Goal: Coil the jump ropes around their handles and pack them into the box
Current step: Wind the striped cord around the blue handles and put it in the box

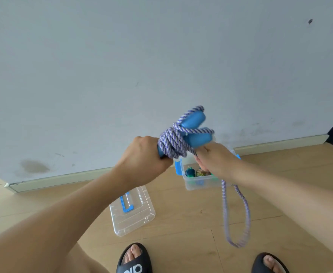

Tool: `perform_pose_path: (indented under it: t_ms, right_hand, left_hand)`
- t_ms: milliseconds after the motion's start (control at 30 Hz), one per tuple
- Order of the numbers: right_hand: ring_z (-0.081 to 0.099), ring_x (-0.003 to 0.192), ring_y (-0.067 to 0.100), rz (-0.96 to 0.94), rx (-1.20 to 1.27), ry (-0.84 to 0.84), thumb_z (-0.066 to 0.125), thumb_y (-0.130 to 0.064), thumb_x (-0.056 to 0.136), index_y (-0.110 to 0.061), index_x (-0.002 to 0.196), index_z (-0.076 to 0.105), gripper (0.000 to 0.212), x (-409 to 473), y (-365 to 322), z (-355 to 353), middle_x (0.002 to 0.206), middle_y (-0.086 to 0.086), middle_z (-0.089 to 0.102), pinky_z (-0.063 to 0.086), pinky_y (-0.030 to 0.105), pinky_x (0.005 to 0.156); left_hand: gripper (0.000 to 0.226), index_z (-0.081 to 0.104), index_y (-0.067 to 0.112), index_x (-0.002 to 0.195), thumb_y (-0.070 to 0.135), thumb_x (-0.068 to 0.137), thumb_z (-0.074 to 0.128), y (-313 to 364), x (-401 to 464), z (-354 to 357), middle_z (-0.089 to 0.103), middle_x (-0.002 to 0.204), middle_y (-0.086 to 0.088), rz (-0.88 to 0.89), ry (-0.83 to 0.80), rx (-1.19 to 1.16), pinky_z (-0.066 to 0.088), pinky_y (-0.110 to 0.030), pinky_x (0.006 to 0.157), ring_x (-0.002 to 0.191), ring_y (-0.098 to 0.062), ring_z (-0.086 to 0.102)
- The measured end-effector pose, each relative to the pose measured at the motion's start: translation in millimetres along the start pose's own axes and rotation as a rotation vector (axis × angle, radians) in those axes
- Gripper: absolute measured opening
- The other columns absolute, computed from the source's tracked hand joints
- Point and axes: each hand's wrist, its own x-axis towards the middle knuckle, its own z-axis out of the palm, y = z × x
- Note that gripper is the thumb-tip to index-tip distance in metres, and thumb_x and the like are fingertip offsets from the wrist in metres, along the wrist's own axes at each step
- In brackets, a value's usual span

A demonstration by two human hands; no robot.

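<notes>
The left hand (144, 154) is closed in a fist around the lower ends of the two smooth blue plastic jump-rope handles (196, 128), which stick up and to the right from its grip, held out in the air in front of a pale grey wall (122, 56). A purple-and-white twisted jump rope (172, 142) is wound in several turns around the handles just beside that fist. The right hand (215, 160) sits just to the right of the coil, its fingers curled and pinching the rope; from it a loose loop of the same rope hangs down, blurred, toward the light wooden floor (181, 213). Directly behind and below the right hand, on the floor near the skirting board, stands an open clear plastic storage box with blue latches (193, 184); small bundles in green, blue and tan lie inside it, too small to tell apart. The box's clear plastic lid with a blue handle (132, 209) lies flat on the floor to the left of it, apart from the box. At the bottom edge two feet in black slide sandals (134, 259) show.
</notes>
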Motion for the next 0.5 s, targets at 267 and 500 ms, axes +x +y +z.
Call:
perform_pose_path:
  t_ms: [267, 500]
  right_hand:
    - [0.044, 0.059, 0.023, -0.344, -0.573, 0.021, 0.026, -0.051, 0.102, -0.016, 0.061, 0.038, 0.056, -34, -26, 10, 0.058, -0.002, 0.044, 0.027, 0.035, 0.055]
    - [0.027, 0.045, 0.016, -0.499, -0.657, 0.277, 0.046, -0.055, 0.097, -0.012, 0.055, 0.032, 0.061, -11, -49, -26, 0.045, 0.003, 0.029, 0.018, 0.03, 0.047]
  left_hand:
    - [0.03, 0.045, 0.012, 0.062, 0.03, 0.081, 0.06, -47, 10, 18, 0.052, 0.06, -0.003, -0.214, -0.224, 0.221, 0.032, -0.026, 0.046, 0.057, -0.022, 0.051]
    - [0.023, 0.045, 0.019, 0.073, 0.037, 0.087, 0.05, -25, -2, 23, 0.042, 0.063, 0.003, 0.107, -0.303, 0.517, 0.037, -0.029, 0.057, 0.065, -0.026, 0.051]
